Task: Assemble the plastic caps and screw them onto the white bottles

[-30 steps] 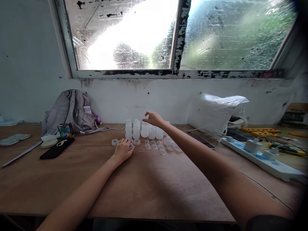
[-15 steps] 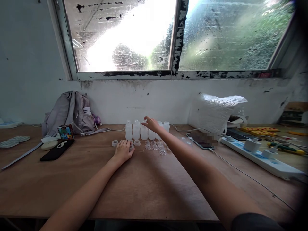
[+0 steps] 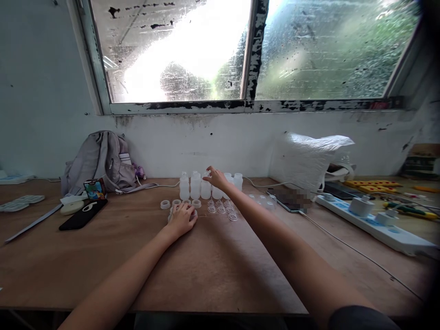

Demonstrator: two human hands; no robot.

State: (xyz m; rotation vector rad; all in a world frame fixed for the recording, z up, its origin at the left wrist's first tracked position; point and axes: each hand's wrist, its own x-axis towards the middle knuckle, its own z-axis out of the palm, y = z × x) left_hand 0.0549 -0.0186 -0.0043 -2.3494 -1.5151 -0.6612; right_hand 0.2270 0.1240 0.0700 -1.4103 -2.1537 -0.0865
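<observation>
A row of small translucent white bottles [image 3: 195, 185] stands near the back of the wooden table [image 3: 213, 266]. My right hand [image 3: 216, 178] reaches to the top of one bottle in the middle of the row, fingers pinched at its neck. White screw rings [image 3: 165, 204] lie in front of the bottles on the left, and small clear caps [image 3: 221, 209] lie to the right of them. My left hand [image 3: 183, 217] rests on the table over one ring, fingers curled down; what is under them is hidden.
A grey backpack [image 3: 99, 161] leans on the wall at the left, with a black phone [image 3: 81, 214] and a small colourful box [image 3: 95, 188] before it. At the right are a white plastic bag [image 3: 307, 158], a phone on a cable [image 3: 288, 200] and a power strip [image 3: 378, 224].
My right hand has lowered the bottle it held into the row. My left hand has slid slightly right and toward me, off the ring row.
</observation>
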